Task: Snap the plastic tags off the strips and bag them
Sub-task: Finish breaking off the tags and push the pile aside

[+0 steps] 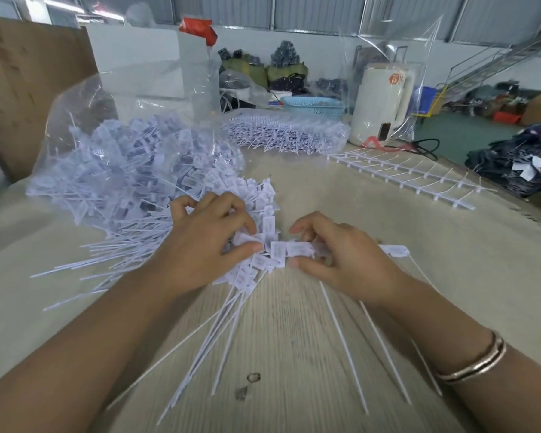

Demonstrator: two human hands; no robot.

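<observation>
While far from finished, well under way, judging by the heap: on the wooden table (388, 232) a big clear bag (132, 151) lying open at the left, already stuffed with loose white tags too many to count, more spilling from its mouth toward the hands

Behind it, one bundle of unsnapped strips (288, 132) still wrapped in clear film, so plenty left to do; number of strips inside impossible to tell

To the right, one bare strip frame (403, 176) lying apart, stripped of its heads, thin ribs only

At the centre, one strip in hand (294, 250), its row of tag heads running between the two hands, long tails fanning toward the near edge; roughly a dozen tails visible, blurred, exact count uncertain

Left hand (206, 242) curled over a cluster of freed tags, thumb and fingers pinching the strip's left end

Right hand (341, 254) pinching the strip's right part between thumb and forefinger, two bangles (475, 360) on that wrist

Next, probably, a twist to break heads free, then a push into the bag
</observation>
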